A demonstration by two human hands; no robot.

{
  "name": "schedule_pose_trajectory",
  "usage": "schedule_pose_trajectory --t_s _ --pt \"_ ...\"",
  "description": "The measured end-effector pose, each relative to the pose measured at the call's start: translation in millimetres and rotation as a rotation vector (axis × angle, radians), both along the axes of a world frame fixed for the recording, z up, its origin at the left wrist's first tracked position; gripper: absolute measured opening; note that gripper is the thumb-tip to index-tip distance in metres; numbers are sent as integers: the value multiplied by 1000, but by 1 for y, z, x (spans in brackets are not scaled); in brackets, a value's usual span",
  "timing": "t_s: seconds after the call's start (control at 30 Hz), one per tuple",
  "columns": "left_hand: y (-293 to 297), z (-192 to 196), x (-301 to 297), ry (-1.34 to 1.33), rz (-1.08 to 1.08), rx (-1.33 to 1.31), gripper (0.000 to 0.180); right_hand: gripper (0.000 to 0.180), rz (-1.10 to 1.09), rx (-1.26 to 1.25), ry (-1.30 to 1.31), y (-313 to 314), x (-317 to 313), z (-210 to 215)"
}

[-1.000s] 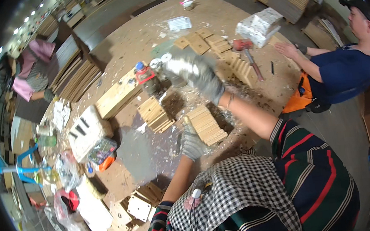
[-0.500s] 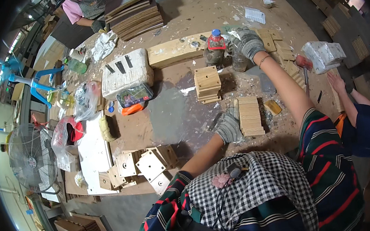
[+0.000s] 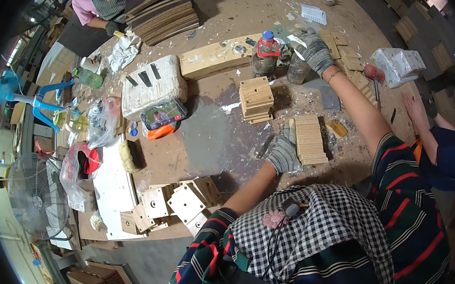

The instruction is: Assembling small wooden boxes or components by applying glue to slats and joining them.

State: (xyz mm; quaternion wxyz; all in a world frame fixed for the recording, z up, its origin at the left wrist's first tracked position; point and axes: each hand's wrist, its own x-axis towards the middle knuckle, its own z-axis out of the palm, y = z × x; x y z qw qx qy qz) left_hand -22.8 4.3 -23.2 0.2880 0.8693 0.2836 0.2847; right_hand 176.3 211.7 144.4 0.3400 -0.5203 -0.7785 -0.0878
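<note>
My right hand, in a grey knit glove, is closed around a slim white object, its kind unclear. Below the fingers stands a murky clear jar. Beside it is a smeared plastic bottle with a blue cap and red band. My gloved left hand rests with its fingers stretched along the left side of a tight row of thin wooden pieces. Just beyond that hand stands a stack of square wooden plates with drilled holes.
More drilled wooden plates lie loosely at the near left. A wrapped block has a phone leaning on it. Flat wooden pieces lie beyond my right forearm. One co-worker's arms are at the right; another's glove is at the far left.
My right hand has shifted slightly right and nearer, and the white object shows more clearly between its fingers. My left hand stays against the wooden row.
</note>
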Motion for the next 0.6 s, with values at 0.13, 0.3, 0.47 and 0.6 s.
schedule_pose_trajectory --t_s 0.13,0.3,0.47,0.6 --pt "1 14 -3 -17 -43 -106 122 39 -191 -19 -18 -11 4 -2" --pt "-1 -3 6 307 25 369 122 48 -305 -196 -106 -9 -3 4" --pt "-1 0 2 157 -38 82 122 48 -428 -447 -168 -20 -23 39" --pt "4 2 3 149 -49 43 120 50 -444 -572 -186 -14 -17 38"
